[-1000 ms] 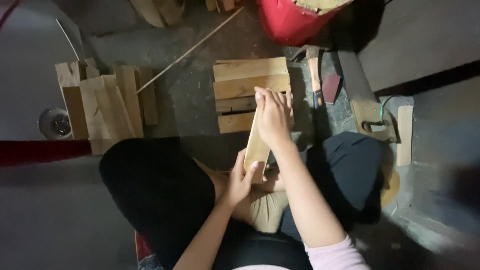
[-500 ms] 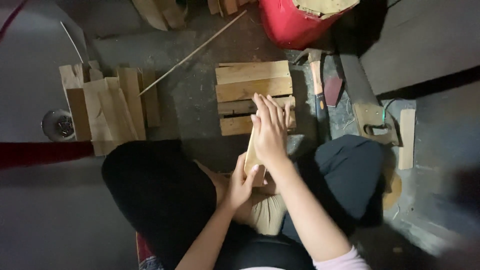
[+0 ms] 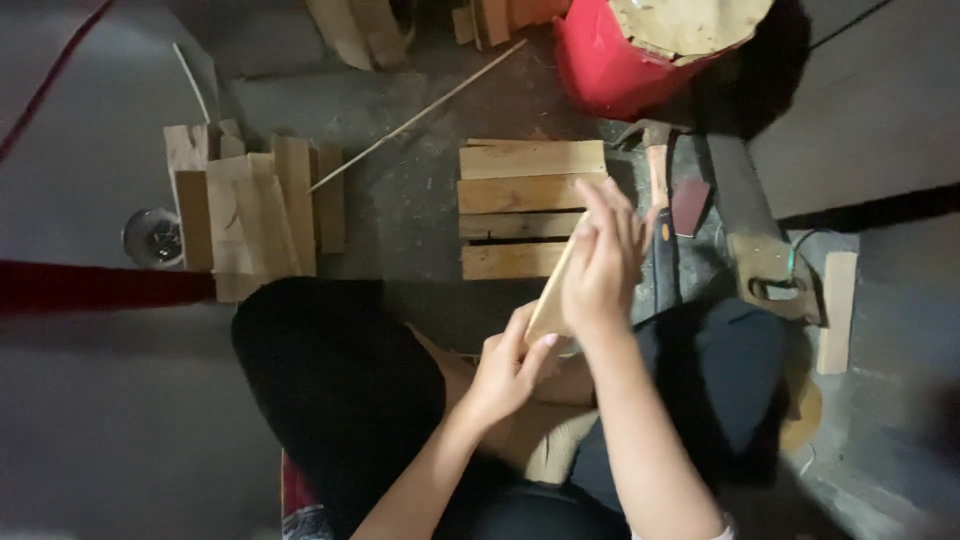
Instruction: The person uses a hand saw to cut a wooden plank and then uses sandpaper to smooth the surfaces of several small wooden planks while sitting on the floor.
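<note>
I sit cross-legged on a concrete floor. My left hand [image 3: 508, 368] grips the lower end of a narrow wooden slat [image 3: 553, 295] that stands tilted over my lap. My right hand [image 3: 603, 262] is pressed flat against the upper part of that slat, fingers stretched along it. Whether something lies under the right palm is hidden. Just beyond the hands, a small panel of wooden boards [image 3: 525, 205] lies flat on the floor.
A pile of loose wooden slats [image 3: 255, 205] lies at left beside a small round metal object [image 3: 152, 236]. A red bucket [image 3: 625, 62] stands at the top. A hammer [image 3: 655, 160], a hand saw [image 3: 760, 260], a thin stick [image 3: 420, 115] and a wood block [image 3: 836, 310] lie around.
My right hand has slid down and then back up along the slat. The left hand has kept its hold on the lower end.
</note>
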